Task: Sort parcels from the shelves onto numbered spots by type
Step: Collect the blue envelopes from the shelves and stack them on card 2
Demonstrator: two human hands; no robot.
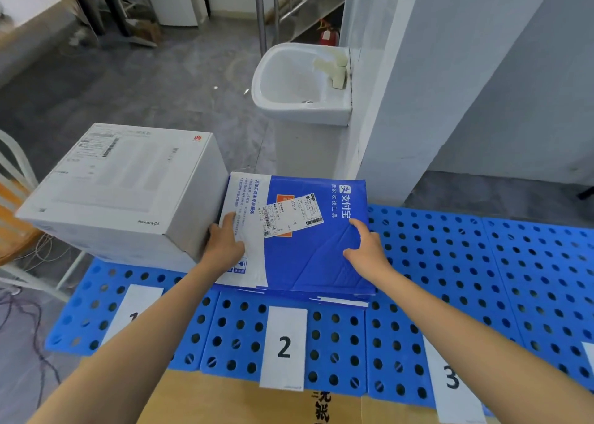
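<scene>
A blue and white mailer parcel lies flat on the blue perforated pallet, above the paper label "2", on top of more flat mailers whose edges show beneath. My left hand rests on its white left part, thumb on top. My right hand presses on its blue right part with fingers spread. A large white carton stands to the left, above label "1", touching the mailer's left edge. Label "3" marks a bare spot at the right.
A white wall basin with a tap hangs behind the pallet, beside a white pillar. A brown cardboard sheet lies at the near edge. A chair and loose cables are at the left; grey floor lies beyond.
</scene>
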